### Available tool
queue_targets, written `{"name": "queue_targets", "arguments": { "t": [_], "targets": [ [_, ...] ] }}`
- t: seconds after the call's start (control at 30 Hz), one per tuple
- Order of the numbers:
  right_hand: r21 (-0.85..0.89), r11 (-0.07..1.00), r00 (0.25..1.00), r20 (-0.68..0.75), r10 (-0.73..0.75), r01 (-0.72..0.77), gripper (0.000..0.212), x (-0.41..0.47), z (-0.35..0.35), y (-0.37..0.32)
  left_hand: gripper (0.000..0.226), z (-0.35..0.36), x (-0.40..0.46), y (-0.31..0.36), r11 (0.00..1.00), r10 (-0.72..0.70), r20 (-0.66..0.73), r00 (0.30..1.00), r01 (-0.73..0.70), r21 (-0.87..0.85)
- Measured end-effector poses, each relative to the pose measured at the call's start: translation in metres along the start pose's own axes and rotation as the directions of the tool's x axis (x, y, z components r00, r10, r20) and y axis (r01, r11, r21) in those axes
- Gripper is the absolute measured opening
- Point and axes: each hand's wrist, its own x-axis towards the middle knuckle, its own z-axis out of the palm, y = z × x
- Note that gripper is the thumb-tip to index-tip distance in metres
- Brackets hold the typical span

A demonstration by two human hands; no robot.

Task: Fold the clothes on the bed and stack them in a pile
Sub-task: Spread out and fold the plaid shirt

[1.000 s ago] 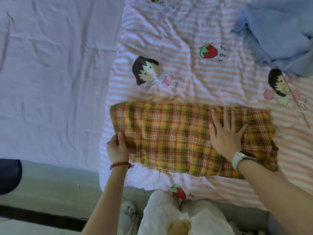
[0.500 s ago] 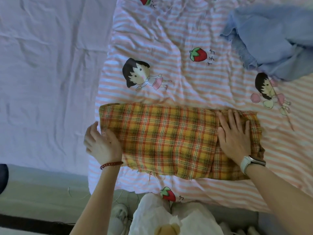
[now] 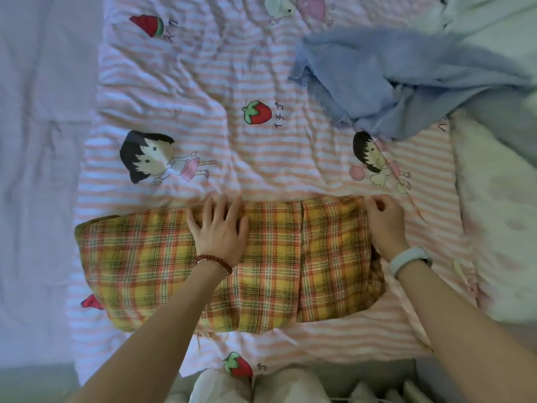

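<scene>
A folded yellow-and-orange plaid cloth (image 3: 290, 257) lies flat on the pink-striped cartoon bedsheet (image 3: 203, 97), its long axis running left to right. The left hand (image 3: 219, 231) presses flat on the cloth's far edge, fingers spread. The right hand (image 3: 385, 218) pinches the cloth's far right corner. A crumpled blue garment (image 3: 377, 74) lies beyond the cloth, to the right.

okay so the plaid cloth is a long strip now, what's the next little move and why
Probably fold the right end over toward the middle. The right hand already pinches the plaid cloth at its far right corner, while the left hand presses flat mid-strip, anchoring it.
</scene>
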Motion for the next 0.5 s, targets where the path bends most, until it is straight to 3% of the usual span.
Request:
{"name": "queue_targets", "arguments": {
  "t": [0.1,0.23,0.4,0.5],
  "targets": [
    [0.063,0.995,0.988,-0.129,0.087,-0.080,0.014,0.013,-0.010,0.008,0.040,0.006,0.003,-0.011,0.998,-0.058,-0.005,0.998,0.058,-0.006],
    [0.079,0.975,0.962,-0.165,0.217,-0.206,0.019,0.023,-0.029,0.037,0.034,0.006,0.007,-0.016,0.994,-0.098,-0.039,0.994,0.096,-0.049],
    [0.179,0.976,0.983,-0.110,0.147,-0.126,0.026,0.001,-0.032,0.046,0.036,-0.003,0.009,-0.003,0.978,-0.165,-0.065,0.984,0.155,-0.138],
    [0.154,0.982,0.988,-0.094,0.123,-0.108,0.021,-0.039,-0.034,0.063,0.045,-0.007,-0.006,0.010,0.990,-0.067,-0.103,0.992,0.053,-0.130]
  ]
}}
